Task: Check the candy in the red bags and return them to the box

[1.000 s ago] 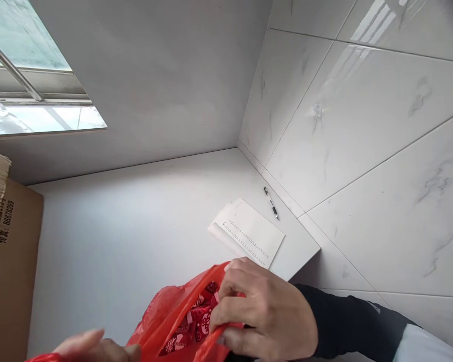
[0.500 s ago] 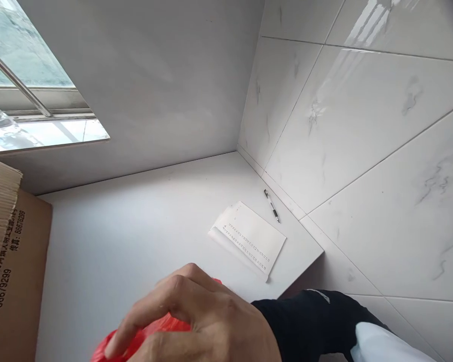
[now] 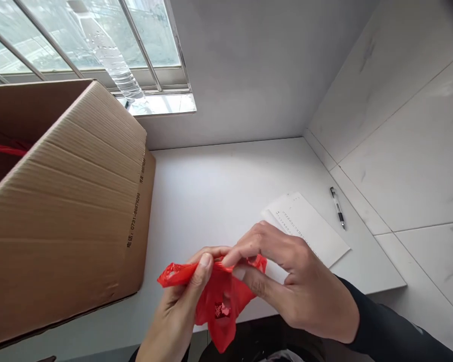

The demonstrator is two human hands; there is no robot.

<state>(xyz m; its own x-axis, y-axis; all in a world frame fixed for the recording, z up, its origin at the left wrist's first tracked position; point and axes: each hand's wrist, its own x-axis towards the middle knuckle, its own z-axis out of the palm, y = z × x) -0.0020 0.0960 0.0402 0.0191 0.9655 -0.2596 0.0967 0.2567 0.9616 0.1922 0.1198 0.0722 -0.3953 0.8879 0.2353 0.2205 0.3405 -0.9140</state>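
A thin red plastic bag [image 3: 223, 289] hangs between my two hands over the front edge of the white table. My left hand [image 3: 183, 296] grips the bag's upper edge on its left, thumb on top and fingers behind. My right hand [image 3: 287, 276] pinches the rim near the middle between thumb and fingertips. A small dark red patch with pink marks shows through the lower part of the bag. The handles stick out to the left and right of my fingers.
An open cardboard box [image 3: 68, 216] with something red inside stands at left. White papers [image 3: 317, 229] and a pen [image 3: 337, 208] lie on the table [image 3: 211, 191] at right. A clear water bottle [image 3: 111, 58] is on the windowsill. Something black is below the table edge.
The view has swung left, showing more of the box and the bottle. My left hand has come into view on the bag, and my right hand now pinches its rim.
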